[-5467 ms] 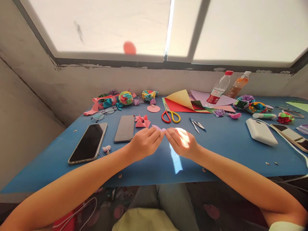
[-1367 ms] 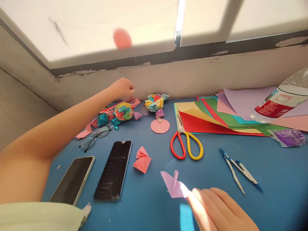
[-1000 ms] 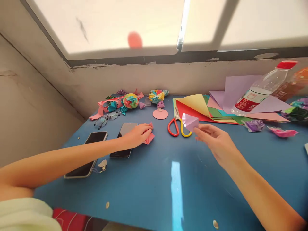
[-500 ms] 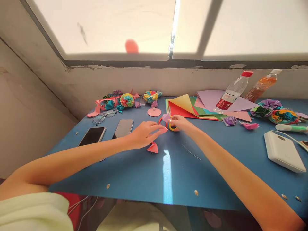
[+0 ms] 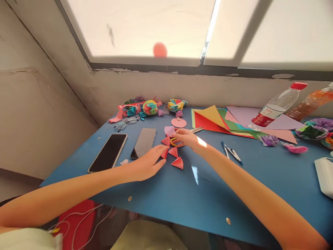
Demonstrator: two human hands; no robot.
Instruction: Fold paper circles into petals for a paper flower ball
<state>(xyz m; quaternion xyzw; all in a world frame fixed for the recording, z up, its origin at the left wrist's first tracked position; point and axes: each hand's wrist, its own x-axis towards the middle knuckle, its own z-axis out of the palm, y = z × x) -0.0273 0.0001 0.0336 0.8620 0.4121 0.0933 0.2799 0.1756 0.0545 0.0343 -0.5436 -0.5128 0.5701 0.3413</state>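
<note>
My left hand (image 5: pixel 147 165) lies flat on the blue table (image 5: pixel 161 194), its fingertips touching a small pink folded paper piece (image 5: pixel 164 153). Three more pink folded pieces (image 5: pixel 178 163) lie close around it. My right hand (image 5: pixel 187 138) rests over the red and yellow scissors (image 5: pixel 173 141), its fingertips at the edge of a lilac folded paper piece (image 5: pixel 169 131) that lies on the table. I cannot see either hand gripping anything.
Two dark phones (image 5: pixel 108 152) (image 5: pixel 144 142) lie to the left, with glasses (image 5: pixel 126 122) behind them. Paper balls (image 5: pixel 150 107), a pink disc (image 5: pixel 178 122) and coloured sheets (image 5: pixel 215 119) line the back. A compass (image 5: pixel 230 151), bottles (image 5: pixel 275 106) and a white power bank (image 5: pixel 325 172) are on the right.
The camera has swung left. My right hand has brought the lilac piece down beside the pink ones. My left hand has dropped flat by the pink pieces, which now lie spread out.
</note>
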